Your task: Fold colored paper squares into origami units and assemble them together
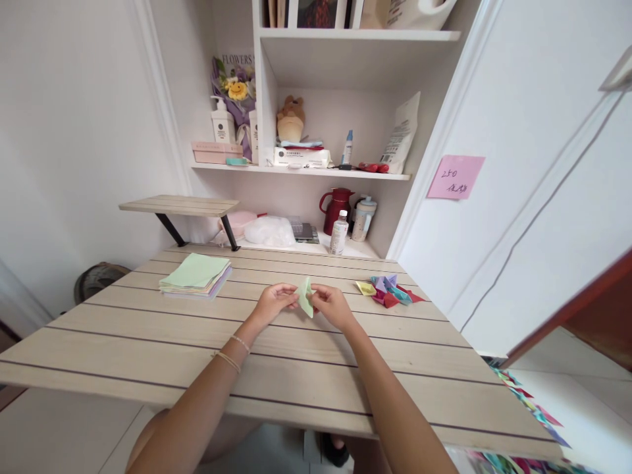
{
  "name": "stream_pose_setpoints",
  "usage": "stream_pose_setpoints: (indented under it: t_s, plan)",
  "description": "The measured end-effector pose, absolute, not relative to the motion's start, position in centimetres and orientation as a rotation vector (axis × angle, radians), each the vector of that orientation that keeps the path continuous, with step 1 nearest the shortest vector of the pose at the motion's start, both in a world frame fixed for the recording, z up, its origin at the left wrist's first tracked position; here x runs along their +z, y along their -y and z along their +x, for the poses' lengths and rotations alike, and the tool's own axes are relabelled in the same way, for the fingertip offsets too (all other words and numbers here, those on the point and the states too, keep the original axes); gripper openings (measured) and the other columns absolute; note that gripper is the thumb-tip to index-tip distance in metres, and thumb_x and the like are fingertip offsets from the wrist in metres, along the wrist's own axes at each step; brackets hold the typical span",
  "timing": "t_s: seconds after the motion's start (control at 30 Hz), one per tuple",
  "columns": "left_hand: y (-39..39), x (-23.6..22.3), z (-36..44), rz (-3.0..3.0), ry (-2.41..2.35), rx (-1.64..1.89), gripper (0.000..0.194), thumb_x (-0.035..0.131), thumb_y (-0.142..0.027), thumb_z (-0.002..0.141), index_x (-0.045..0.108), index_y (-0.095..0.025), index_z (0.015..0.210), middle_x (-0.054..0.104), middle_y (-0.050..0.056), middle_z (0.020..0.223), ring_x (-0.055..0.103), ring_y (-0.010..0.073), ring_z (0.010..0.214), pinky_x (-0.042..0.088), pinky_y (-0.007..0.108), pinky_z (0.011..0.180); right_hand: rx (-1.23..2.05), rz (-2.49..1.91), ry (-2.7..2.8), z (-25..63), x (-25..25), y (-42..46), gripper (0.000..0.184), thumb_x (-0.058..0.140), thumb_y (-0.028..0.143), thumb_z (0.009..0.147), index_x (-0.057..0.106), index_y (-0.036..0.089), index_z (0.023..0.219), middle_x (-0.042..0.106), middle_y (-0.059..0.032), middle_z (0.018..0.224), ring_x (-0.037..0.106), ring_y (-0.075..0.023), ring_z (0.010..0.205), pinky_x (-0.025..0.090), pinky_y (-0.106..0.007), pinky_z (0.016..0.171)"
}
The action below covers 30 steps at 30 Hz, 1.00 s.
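Note:
Between my two hands, just above the table, is a piece of light green folded paper point(305, 297). My left hand point(271, 304) pinches its left side with thumb and fingers. On the opposite side, my right hand point(334, 307) grips the right edge, its fingertips partly hidden behind the paper. To the left lies a stack of coloured paper sheets point(195, 273) with a green one on top. A small heap of folded paper boats point(388, 289) in yellow, purple, red and blue rests to the right of my hands.
The slatted wooden table point(296, 368) reaches back to a white shelf unit. A small raised wooden stand point(180, 205) is at the back left. A bottle point(338, 234) and a red jug point(338, 209) stand at the back. Many coloured paper pieces point(528, 401) lie below the table's right edge.

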<state>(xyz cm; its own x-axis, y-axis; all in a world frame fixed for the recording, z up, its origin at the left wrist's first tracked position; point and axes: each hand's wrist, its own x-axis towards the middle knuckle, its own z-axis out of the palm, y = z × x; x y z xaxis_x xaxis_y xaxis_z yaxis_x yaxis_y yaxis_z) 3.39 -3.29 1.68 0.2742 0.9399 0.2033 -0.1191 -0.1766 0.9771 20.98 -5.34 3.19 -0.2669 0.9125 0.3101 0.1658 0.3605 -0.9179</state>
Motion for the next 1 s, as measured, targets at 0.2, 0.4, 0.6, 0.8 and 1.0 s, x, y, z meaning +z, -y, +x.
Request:
stream_pose_setpoints:
  t_s: [0.2, 0.4, 0.6, 0.8, 1.0]
  plan:
    - [3.0, 1.0, 3.3, 1.503, -0.889, 1.234, 0.031, 0.066, -0.034, 0.065, 0.057, -0.013, 0.087, 0.057, 0.000, 0.068, 0.055, 0.0079, 0.046, 0.045, 0.020, 0.045, 0.514, -1.147, 1.736, 20.7, 3.0, 5.3, 0.029, 0.046, 0.019, 0.067, 0.069, 0.017, 0.084, 0.051, 0.0030, 0.046, 0.044, -0.0098, 0.045, 0.036, -0.020, 0.049]
    - [3.4, 0.9, 3.7, 1.503, -0.877, 1.073, 0.040, 0.056, -0.041, 0.073, 0.057, -0.013, 0.102, 0.063, 0.006, 0.076, 0.062, 0.0131, 0.056, 0.050, 0.025, 0.052, 0.445, -1.188, 1.763, 20.5, 2.7, 5.4, 0.028, 0.047, 0.017, 0.065, 0.069, 0.018, 0.083, 0.052, 0.0029, 0.047, 0.042, -0.0092, 0.044, 0.035, -0.019, 0.049]
    - [3.5, 0.9, 3.9, 1.442, -0.826, 1.080, 0.042, 0.063, -0.036, 0.068, 0.060, -0.011, 0.102, 0.067, 0.007, 0.072, 0.063, 0.0153, 0.059, 0.051, 0.027, 0.057, 1.012, -1.044, 1.429, 20.7, 2.3, 4.8, 0.022, 0.054, 0.028, 0.068, 0.064, 0.016, 0.084, 0.058, 0.0006, 0.053, 0.054, -0.0132, 0.049, 0.046, -0.024, 0.051]
    - [3.7, 2.4, 3.5, 1.385, -0.822, 1.255, 0.029, 0.069, -0.032, 0.061, 0.067, -0.011, 0.081, 0.069, 0.007, 0.077, 0.062, 0.0154, 0.061, 0.051, 0.028, 0.062, 1.401, -0.838, 1.284, 21.5, 2.8, 4.7, 0.029, 0.071, 0.031, 0.058, 0.064, 0.016, 0.081, 0.066, -0.0024, 0.070, 0.060, -0.0139, 0.061, 0.050, -0.029, 0.065]
    - [3.7, 2.6, 3.3, 1.437, -0.864, 1.305, 0.025, 0.065, -0.035, 0.064, 0.065, -0.011, 0.073, 0.067, 0.006, 0.069, 0.061, 0.0163, 0.062, 0.049, 0.026, 0.058, 1.327, -0.869, 1.316, 21.2, 3.1, 4.9, 0.032, 0.070, 0.042, 0.059, 0.066, 0.014, 0.073, 0.065, -0.0028, 0.068, 0.060, -0.0137, 0.059, 0.051, -0.030, 0.065]
